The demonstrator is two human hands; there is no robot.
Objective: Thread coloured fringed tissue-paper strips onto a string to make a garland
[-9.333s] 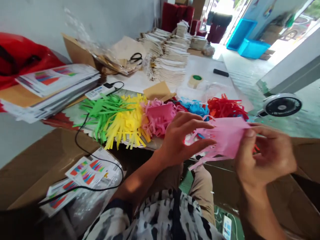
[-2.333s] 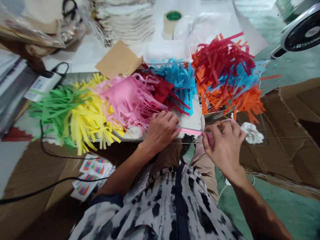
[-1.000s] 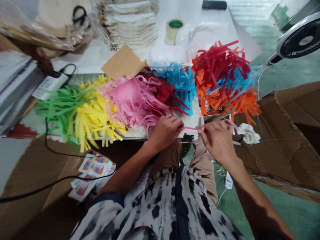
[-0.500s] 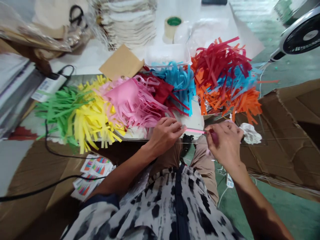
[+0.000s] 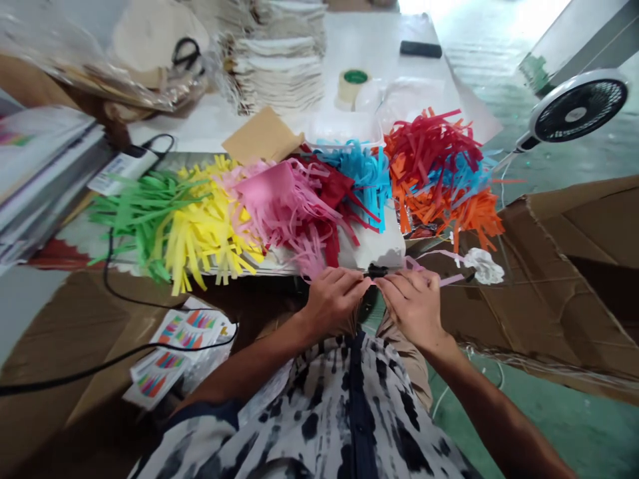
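At the table's front edge, my left hand (image 5: 337, 298) and my right hand (image 5: 412, 307) nearly meet. Both sets of fingers are closed on a pink tissue paper tassel, whose middle is mostly hidden. Some of its pale pink strips (image 5: 452, 280) stick out beyond my right hand. Just behind my left hand lies pink fringe (image 5: 310, 253); I cannot tell if it joins the held piece. Fringed paper lies behind in a row: green (image 5: 144, 206), yellow (image 5: 204, 233), pink (image 5: 269, 186), dark red (image 5: 332, 186) and blue (image 5: 367, 176).
Red (image 5: 434, 140) and orange fringe (image 5: 479, 209) is piled at the right, near crumpled white paper (image 5: 484, 266). Farther back are a tape roll (image 5: 352, 90), a plastic tray (image 5: 344, 130) and brown card (image 5: 262, 135). A fan (image 5: 576, 110) stands right; cardboard (image 5: 574, 266) flanks me.
My right hand has moved left toward my left hand, and the taut pink strip between them no longer shows. Pink strips now trail right of my right hand. The view has shifted slightly.
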